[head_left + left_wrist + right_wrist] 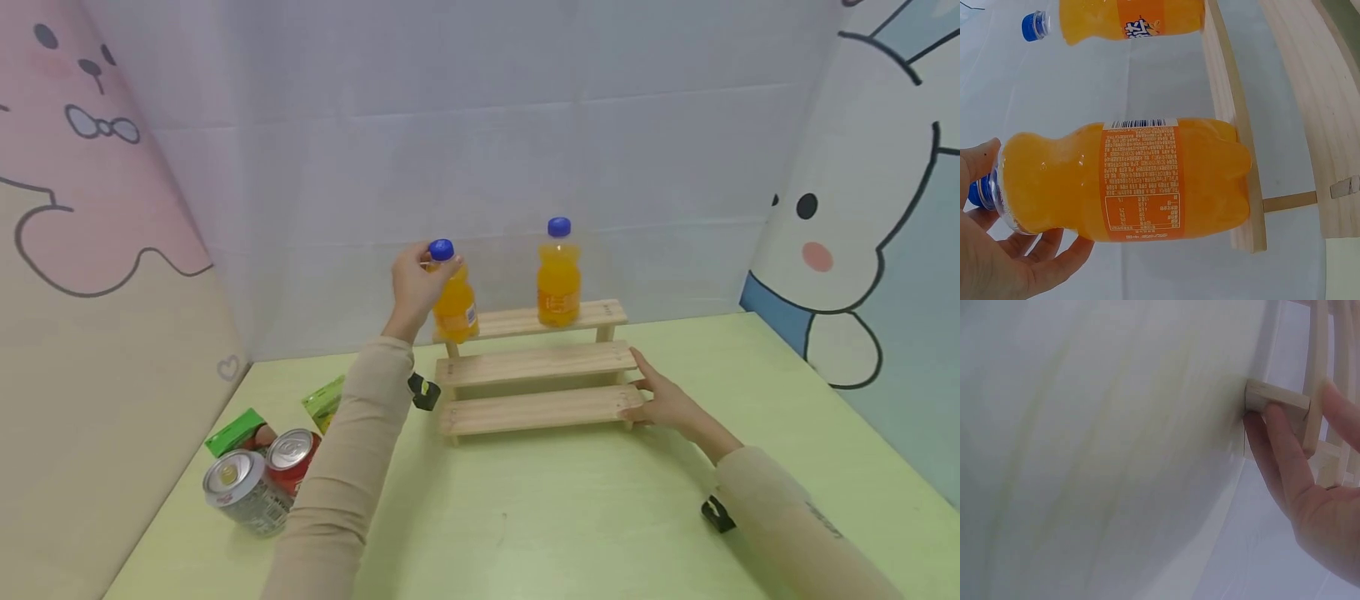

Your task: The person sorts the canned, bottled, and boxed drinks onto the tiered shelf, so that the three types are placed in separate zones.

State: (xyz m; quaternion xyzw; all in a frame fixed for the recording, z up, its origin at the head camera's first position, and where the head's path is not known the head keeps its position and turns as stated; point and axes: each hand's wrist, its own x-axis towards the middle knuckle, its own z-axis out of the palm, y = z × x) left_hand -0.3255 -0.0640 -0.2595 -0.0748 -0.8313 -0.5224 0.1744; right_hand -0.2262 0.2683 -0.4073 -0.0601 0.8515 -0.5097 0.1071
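My left hand [417,287] grips an orange soda bottle [456,308] round its neck, just below the blue cap. Upright at the left end of the top step, the bottle has its base right at the plank in the left wrist view. A second orange soda bottle [558,283] stands on the same step, towards the right. Both are on a three-step wooden rack [540,363]. At the rack's lower right end, my right hand [670,407] holds the frame, fingertips on a wooden leg [1279,395] and thumb against a plank.
On the table's left side stand a silver can [251,492] and a red can [291,452]. Behind them lie a green box [236,432] and another green package [324,402], partly hidden by my left sleeve. A pale curtain [480,167] hangs behind the rack.
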